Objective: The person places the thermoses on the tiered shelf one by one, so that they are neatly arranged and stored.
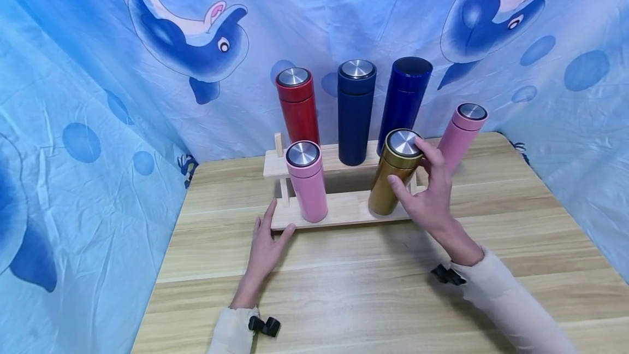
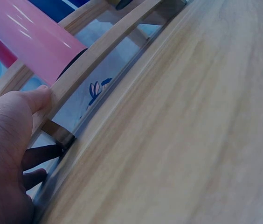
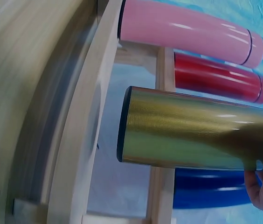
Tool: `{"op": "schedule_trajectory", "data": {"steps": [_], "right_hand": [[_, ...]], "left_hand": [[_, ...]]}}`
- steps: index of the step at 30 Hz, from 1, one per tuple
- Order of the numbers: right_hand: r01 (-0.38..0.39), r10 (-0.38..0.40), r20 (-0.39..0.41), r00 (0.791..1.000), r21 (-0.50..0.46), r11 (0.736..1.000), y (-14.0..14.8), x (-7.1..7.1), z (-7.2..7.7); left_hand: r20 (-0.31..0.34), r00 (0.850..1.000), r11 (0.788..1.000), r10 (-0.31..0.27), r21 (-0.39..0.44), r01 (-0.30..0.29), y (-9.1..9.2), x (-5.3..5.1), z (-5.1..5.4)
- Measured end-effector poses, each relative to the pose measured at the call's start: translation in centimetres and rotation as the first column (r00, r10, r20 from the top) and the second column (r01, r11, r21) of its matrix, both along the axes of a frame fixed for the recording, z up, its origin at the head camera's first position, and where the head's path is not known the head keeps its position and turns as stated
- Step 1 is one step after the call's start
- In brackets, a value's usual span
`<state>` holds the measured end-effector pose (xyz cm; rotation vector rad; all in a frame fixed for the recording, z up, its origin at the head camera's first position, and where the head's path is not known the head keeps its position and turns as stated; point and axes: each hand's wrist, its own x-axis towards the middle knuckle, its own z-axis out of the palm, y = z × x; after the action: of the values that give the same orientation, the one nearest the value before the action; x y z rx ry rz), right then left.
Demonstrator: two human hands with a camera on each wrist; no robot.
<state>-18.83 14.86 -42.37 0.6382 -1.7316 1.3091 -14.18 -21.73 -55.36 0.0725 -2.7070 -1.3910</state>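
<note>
My right hand (image 1: 432, 195) grips the gold vacuum flask (image 1: 390, 182) near its silver-topped lid, thumb on the near side. In the right wrist view the flask's dark base (image 3: 124, 125) hangs a little apart from the lower shelf. At the left end of the two-tier wooden rack (image 1: 344, 209), my left hand (image 1: 265, 247) holds the rack's edge. Its thumb (image 2: 39, 97) presses the front board, and other fingers show below that board. Beside this hand a pink flask (image 1: 309, 193) stands upright on the lower shelf.
A red flask (image 1: 301, 113), a matte navy flask (image 1: 355, 119) and a glossy blue flask (image 1: 405, 97) stand along the upper shelf. Another pink flask (image 1: 459, 138) is at the right, behind my right hand. A blue dolphin-print curtain (image 1: 319, 10) borders the wooden table (image 1: 344, 288).
</note>
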Motion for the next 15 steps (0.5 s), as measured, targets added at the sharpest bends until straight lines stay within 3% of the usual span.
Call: {"op": "schedule_trajectory", "data": {"steps": [15], "right_hand": [[-0.088, 0.087, 0.051, 0.995, 0.013, 0.996, -3.3, -0.1, -1.5]], "left_hand": [[-0.002, 1.000, 1.000, -0.005, 0.002, 0.005, 0.0, 0.1, 0.1]]}}
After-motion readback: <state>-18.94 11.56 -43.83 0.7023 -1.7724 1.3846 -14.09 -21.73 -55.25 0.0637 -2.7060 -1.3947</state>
